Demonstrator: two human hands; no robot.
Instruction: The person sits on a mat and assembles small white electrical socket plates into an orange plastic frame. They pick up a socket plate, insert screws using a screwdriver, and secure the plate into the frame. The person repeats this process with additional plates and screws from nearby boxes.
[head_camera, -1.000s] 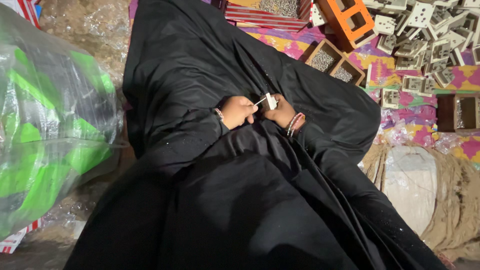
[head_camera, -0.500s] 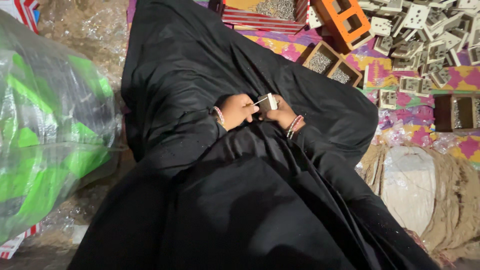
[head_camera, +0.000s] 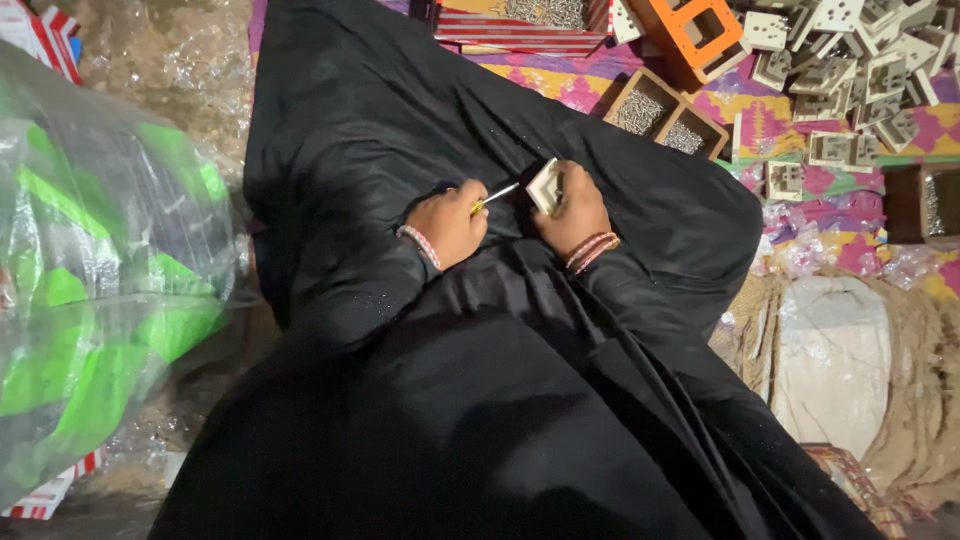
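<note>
Left hand (head_camera: 448, 222) grips a screwdriver (head_camera: 496, 196), tip aimed right at the plate (head_camera: 545, 186) the right hand (head_camera: 578, 212) pinches; its handle is hidden.

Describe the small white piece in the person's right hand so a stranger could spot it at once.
Start at the black cloth spread over the person's lap; both hands meet at its middle. The right hand pinches a small white square part, with the left hand aiming a yellow-handled screwdriver at it. Similar white parts lie heaped on the patterned mat; this one alone is held.
</note>
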